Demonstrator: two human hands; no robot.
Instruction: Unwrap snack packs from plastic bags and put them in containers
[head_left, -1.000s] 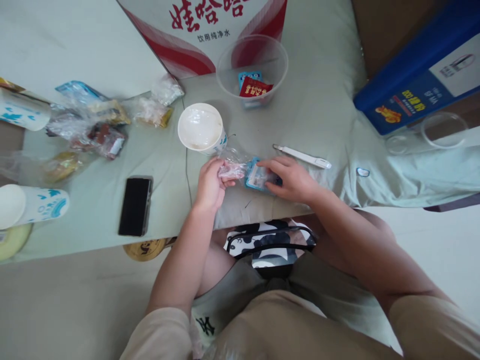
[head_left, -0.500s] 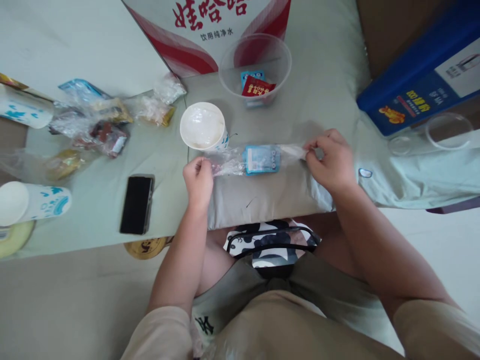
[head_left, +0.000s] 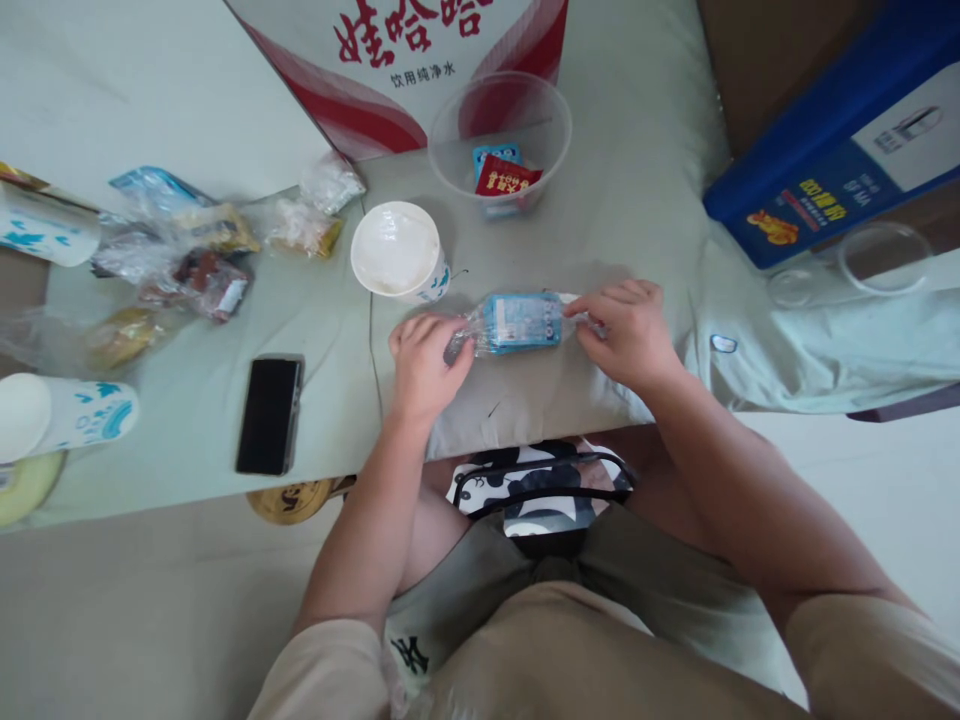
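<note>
A blue packet [head_left: 523, 325] with a pale label lies on the table in front of me, wrapped in clear plastic film [head_left: 478, 333] that is gathered at both ends. My left hand [head_left: 424, 365] is closed on the bunched film at the left end, thumb and fingers together. At the other end, my right hand [head_left: 628, 328] pinches the short film tail close to the packet's edge. Just behind my left hand stands a white paper cup [head_left: 397, 250]. Beyond the packet, a clear plastic bowl [head_left: 551, 150] holds a red sachet [head_left: 508, 177] and blue ones.
A black phone [head_left: 268, 415] lies left of my arm. Several plastic-wrapped items [head_left: 217, 280] are heaped farther left, near a tipped paper cup [head_left: 82, 410]. A red-and-white carton [head_left: 412, 75] stands behind. To the right are a blue box [head_left: 795, 160] and a clear cup [head_left: 885, 262].
Both hands have moved inward, closer to the packet. The stretched film between them is now bunched at the ends, and the left hand's grip has turned over it.
</note>
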